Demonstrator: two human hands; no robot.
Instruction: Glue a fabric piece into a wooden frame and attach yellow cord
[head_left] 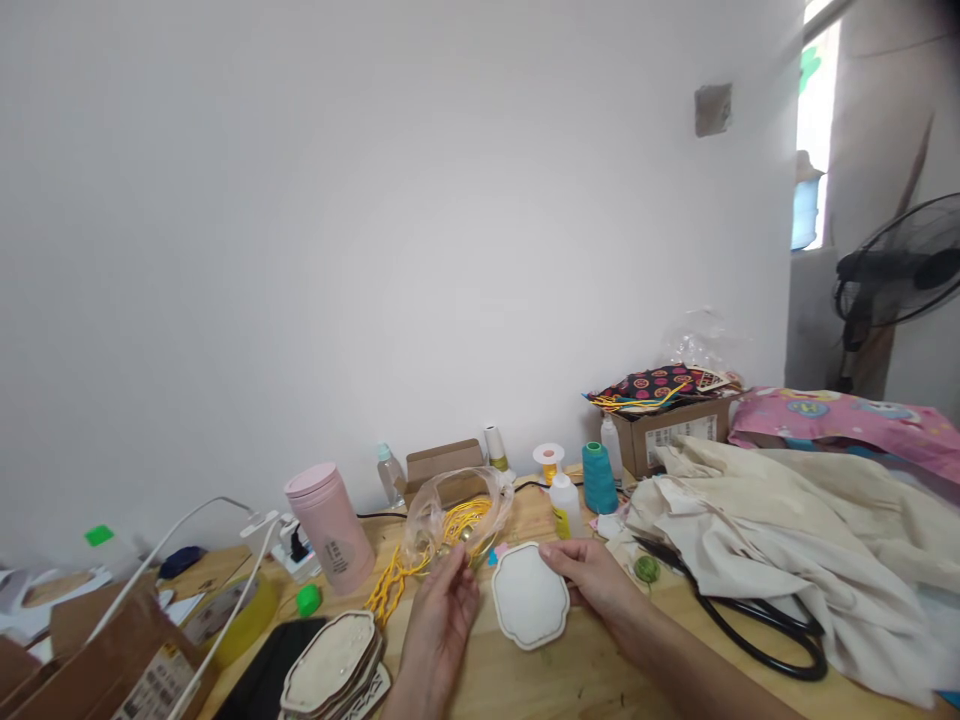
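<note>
In the head view my right hand (592, 580) pinches a white, scalloped fabric piece with a beige border (531, 597) by its upper right edge. My left hand (444, 615) is raised to the left of that piece, apart from it. Its fingers are curled together, and whatever they may hold is too small to make out. Just behind the left hand lies a clear plastic bag (491, 490) with yellow cords (465, 517) in and beside it. A stack of similar scalloped pieces (330, 655) sits on the wooden table (592, 665) at my left.
Black-handled scissors (772, 640) lie by cream cloth (832, 540) on the right. A white glue bottle (564, 505) and a teal thread cone (598, 480) stand behind my right hand. A pink tumbler (330, 530), phone (266, 665) and cardboard box (112, 650) are on the left.
</note>
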